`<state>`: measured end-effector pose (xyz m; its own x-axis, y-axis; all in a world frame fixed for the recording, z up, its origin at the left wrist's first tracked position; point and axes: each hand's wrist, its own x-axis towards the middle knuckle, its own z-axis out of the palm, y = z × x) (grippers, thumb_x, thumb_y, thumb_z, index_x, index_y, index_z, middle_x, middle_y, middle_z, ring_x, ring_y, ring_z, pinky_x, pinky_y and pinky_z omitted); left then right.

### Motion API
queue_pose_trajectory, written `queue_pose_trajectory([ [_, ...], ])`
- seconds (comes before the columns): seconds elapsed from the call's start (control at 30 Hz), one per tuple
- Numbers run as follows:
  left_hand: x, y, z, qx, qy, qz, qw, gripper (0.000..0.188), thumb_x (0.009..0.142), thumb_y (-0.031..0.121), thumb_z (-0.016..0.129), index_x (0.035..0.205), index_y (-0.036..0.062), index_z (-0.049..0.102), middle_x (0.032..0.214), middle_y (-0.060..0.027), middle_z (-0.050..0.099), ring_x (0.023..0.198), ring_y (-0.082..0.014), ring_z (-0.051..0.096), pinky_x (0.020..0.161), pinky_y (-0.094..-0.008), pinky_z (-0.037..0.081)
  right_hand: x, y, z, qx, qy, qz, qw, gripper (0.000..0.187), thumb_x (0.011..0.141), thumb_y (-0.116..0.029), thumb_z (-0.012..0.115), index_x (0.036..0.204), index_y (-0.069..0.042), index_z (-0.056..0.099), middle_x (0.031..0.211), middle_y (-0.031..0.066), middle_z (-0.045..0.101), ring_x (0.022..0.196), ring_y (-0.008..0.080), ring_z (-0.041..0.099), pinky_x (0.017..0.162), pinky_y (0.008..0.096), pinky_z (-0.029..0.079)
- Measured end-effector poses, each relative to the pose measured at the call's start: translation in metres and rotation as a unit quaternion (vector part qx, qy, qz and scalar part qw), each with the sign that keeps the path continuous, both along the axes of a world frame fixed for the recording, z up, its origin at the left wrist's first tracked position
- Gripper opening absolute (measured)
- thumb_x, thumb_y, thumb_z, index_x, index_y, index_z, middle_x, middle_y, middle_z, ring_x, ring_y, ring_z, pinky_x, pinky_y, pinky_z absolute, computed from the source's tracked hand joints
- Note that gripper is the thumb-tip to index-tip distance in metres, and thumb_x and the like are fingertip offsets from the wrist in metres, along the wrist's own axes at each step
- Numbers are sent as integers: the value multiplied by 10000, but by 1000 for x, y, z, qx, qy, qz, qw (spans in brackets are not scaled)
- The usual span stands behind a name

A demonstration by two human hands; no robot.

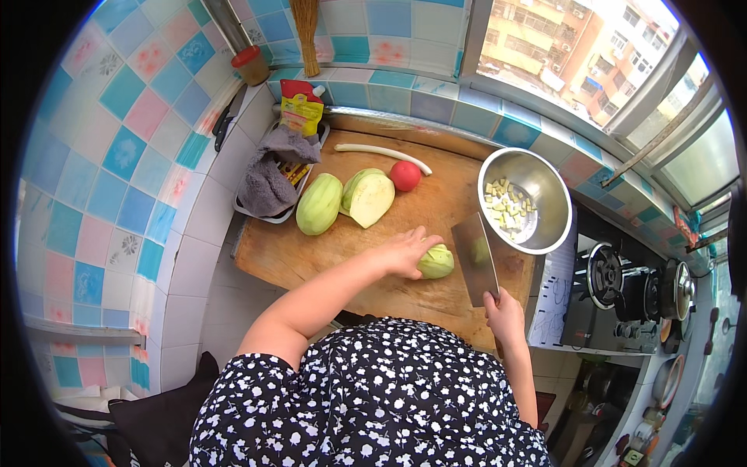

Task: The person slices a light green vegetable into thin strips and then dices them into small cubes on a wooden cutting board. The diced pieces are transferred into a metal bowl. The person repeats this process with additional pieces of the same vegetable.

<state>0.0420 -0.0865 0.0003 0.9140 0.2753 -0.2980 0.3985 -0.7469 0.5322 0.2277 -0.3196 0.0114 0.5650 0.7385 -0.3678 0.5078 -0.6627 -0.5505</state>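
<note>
Cleaver (475, 259) meeting a peeled gourd piece (436, 262) on the wooden board (311, 257).
Left hand (406, 251) is pressing the piece down, right hand (504, 311) is gripping the handle; yellow-red pouch (300, 109) is leaning far beyond the left hand against pastel tiles (117, 156).

The left hand (405, 251) covers part of the green vegetable piece (436, 262). The cleaver (475, 258) handle is hidden inside the right hand (504, 313). Grey cloth (270, 177) conceals most of the tray (264, 214).

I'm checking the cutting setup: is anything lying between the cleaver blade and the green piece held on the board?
Nothing visible does. The cleaver in the right hand stands just right of the green piece that the left hand holds down; only bare cutting board shows between them.
</note>
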Motion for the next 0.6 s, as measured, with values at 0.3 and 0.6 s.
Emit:
queue_pose_trajectory([
  [0.3, 3, -24, -19, 146, -99, -105, 979, 844, 755, 320, 762, 1490, 149, 385, 1554, -163, 315, 1464, -328, 258, 1206, -517, 180, -5, -10, -10, -9, 7, -21, 1000, 328, 956, -331, 567, 1024, -22, 656, 935, 196, 719, 914, 401, 674, 825, 488, 516],
  [0.6, 21, -45, -28, 219, -105, -91, 966, 735, 802, 486, 708, 1391, 100, 496, 1499, -119, 400, 1409, -294, 347, 1194, -548, 202, -7, -9, -8, -2, 4, -25, 1000, 314, 957, -323, 569, 1026, -30, 656, 934, 187, 722, 911, 391, 674, 821, 494, 515],
])
